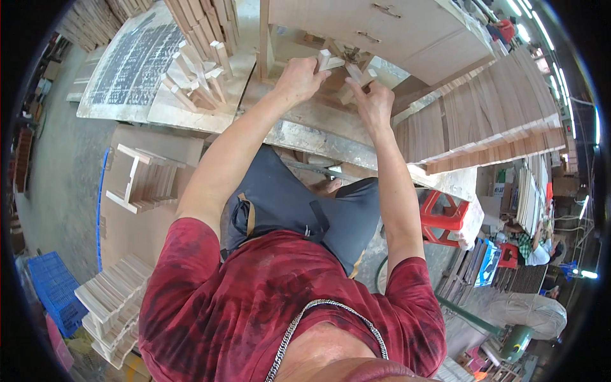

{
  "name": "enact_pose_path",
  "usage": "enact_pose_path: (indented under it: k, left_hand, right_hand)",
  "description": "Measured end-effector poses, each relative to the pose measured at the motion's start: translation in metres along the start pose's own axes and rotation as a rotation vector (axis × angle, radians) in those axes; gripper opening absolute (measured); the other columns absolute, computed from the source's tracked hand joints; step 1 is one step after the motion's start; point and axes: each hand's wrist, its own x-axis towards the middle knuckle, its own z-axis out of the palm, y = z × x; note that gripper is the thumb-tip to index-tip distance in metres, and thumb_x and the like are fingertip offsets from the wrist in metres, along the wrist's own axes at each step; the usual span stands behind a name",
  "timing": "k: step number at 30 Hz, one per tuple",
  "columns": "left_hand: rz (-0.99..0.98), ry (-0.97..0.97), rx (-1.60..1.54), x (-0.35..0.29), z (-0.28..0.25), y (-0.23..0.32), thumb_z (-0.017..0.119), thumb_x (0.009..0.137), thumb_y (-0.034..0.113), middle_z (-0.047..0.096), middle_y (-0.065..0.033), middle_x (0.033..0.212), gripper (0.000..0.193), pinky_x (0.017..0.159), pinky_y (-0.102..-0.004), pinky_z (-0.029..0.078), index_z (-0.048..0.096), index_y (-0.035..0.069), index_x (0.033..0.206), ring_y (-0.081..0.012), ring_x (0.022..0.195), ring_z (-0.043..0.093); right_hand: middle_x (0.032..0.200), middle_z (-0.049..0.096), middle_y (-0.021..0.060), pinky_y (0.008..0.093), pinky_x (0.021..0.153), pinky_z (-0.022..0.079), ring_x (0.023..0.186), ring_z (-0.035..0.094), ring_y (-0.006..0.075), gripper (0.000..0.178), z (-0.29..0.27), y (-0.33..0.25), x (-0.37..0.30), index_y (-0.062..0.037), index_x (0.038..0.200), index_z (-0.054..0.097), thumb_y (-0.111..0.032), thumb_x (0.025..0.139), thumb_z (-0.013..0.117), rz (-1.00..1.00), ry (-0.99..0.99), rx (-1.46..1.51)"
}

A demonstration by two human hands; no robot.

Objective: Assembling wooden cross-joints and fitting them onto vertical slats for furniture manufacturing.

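Note:
At the workbench point(305, 135), in front of a wooden cabinet-like housing point(363, 32), both my arms reach forward. My left hand point(300, 81) is closed around a small pale wooden piece point(329, 61) with a squared end. To its right, my right hand point(374, 103) pinches a wooden strip point(358, 76), its fingers bent at the near end. The two pieces lie close together; whether they are joined I cannot tell. A dark metal part point(351, 53) shows just beyond them, inside the housing's opening.
Several short wooden frames point(198, 79) stand on the bench at the left. A long row of wooden slats point(484, 105) lies at the right. Stacked wooden parts point(153, 178) rest on a brown board at lower left, and a red stool point(443, 218) stands below the bench at right.

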Motion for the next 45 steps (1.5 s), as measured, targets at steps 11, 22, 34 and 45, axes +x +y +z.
enact_pose_path:
  k: [11, 22, 34, 45]
  left_hand:
    - [0.071, 0.079, -0.059, -0.019, -0.006, 0.005, 0.073, 0.088, 0.033, 0.070, -0.0249, 0.085, 0.037, 0.077, -0.0472, 0.053, 0.071, -0.003, 0.094, -0.0414, 0.083, 0.069]
    - [-0.243, -0.365, -0.897, -0.153, -0.136, 0.040, 0.069, 0.097, 0.021, 0.074, -0.0119, 0.084, 0.027, 0.058, -0.0333, 0.061, 0.067, -0.004, 0.109, -0.0193, 0.074, 0.074]
    - [-0.493, 0.779, 0.200, -0.158, -0.108, -0.094, 0.092, 0.061, 0.049, 0.040, -0.0322, 0.146, 0.120, 0.109, -0.0459, 0.045, 0.031, -0.011, 0.146, -0.0437, 0.129, 0.051]
    - [-0.246, 0.757, 0.150, -0.146, -0.114, -0.163, 0.077, 0.080, 0.019, 0.058, -0.0197, 0.101, 0.045, 0.082, -0.0453, 0.053, 0.054, -0.002, 0.112, -0.0365, 0.091, 0.063]
  right_hand:
    - [0.067, 0.071, 0.0159, 0.0382, 0.066, 0.054, 0.062, 0.069, 0.0234, 0.053, -0.016, -0.003, -0.006, 0.0054, 0.084, 0.075, -0.048, 0.088, 0.075, -0.018, -0.075, -0.041]
    - [0.136, 0.059, 0.0120, 0.0392, 0.079, 0.056, 0.097, 0.061, 0.0352, 0.045, -0.098, -0.082, -0.063, -0.0069, 0.118, 0.069, -0.002, 0.074, 0.074, -0.986, -0.144, -0.203]
    - [0.109, 0.072, 0.0111, 0.0278, 0.076, 0.055, 0.085, 0.065, 0.0121, 0.037, -0.011, -0.169, -0.005, 0.0005, 0.129, 0.065, -0.008, 0.094, 0.073, -0.235, -0.350, 0.789]
    - [0.109, 0.072, 0.0126, 0.0253, 0.068, 0.054, 0.082, 0.066, 0.0113, 0.039, 0.016, -0.204, 0.021, 0.0025, 0.130, 0.061, -0.009, 0.095, 0.072, -0.148, -0.432, 0.709]
